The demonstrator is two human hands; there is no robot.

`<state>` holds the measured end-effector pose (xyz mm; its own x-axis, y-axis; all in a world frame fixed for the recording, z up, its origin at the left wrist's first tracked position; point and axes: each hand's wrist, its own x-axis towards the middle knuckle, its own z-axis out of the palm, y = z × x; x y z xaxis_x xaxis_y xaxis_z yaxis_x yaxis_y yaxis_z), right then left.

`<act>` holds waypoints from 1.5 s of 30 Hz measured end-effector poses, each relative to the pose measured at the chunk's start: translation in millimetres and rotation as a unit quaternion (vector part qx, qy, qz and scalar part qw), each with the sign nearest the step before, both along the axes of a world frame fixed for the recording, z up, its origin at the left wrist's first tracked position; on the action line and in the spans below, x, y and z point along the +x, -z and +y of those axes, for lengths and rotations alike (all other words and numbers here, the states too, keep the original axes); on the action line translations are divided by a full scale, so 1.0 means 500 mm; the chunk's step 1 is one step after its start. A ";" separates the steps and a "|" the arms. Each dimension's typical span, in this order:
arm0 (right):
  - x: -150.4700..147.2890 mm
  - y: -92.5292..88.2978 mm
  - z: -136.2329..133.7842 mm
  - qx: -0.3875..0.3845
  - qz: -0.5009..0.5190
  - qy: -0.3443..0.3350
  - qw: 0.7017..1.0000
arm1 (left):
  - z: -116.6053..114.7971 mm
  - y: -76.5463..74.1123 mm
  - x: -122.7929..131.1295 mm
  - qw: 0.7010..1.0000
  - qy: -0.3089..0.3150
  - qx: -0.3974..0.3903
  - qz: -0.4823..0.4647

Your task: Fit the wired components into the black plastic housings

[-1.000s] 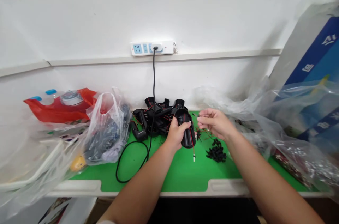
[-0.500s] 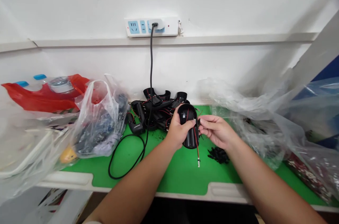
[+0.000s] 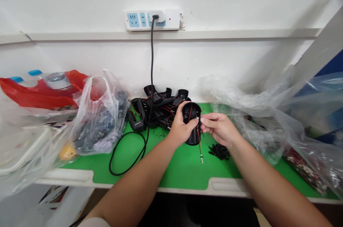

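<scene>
A black plastic casing (image 3: 190,112) stands nearly upright in the person's left hand (image 3: 180,130), held above the green desk (image 3: 184,175) with its hollow side turned toward the person. The left hand wraps it from the side, which seems to keep the open side steady and within reach for work at its rim. A red wire (image 3: 199,150) runs down past the casing's edge and ends in a pale tip, hanging clear of the desk. The right hand (image 3: 219,129) comes in from the other side in a narrow pinch, its fingertips (image 3: 200,120) at the rim beside the wire; whether they grip the wire is too small to tell.

Just below the hands lies a small heap of black pieces (image 3: 219,152). Behind them sits a pile of black plastic parts (image 3: 158,107), crossed by a black power cord (image 3: 152,77) that rises to a white power strip (image 3: 171,19) on the wall. A clear plastic bag (image 3: 100,119) of dark items stands to the left, with loose clear plastic (image 3: 254,112) to the right.

Since the earlier frames, the right hand has closed from a loose, open shape into this pinch, and the casing has swung from a tilt to nearly upright.
</scene>
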<state>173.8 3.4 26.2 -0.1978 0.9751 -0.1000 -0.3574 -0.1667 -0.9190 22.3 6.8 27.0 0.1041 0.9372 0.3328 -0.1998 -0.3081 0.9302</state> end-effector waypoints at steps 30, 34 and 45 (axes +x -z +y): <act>-0.062 0.040 -0.047 0.406 -0.500 0.138 0.752 | -0.004 0.005 0.006 0.994 -0.102 0.029 0.039; -0.065 0.041 -0.044 0.394 -0.508 0.136 0.754 | 0.000 0.005 0.005 0.995 -0.093 0.007 0.023; 0.011 0.015 0.019 0.247 -0.130 0.034 0.960 | -0.010 -0.002 -0.003 0.948 0.200 -0.247 -0.022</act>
<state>179.2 12.7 18.8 -0.1631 0.9264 0.3395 -0.0993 0.3269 -0.9398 20.8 1.6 27.9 0.4795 0.8687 -0.1247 -0.2505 0.2716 0.9292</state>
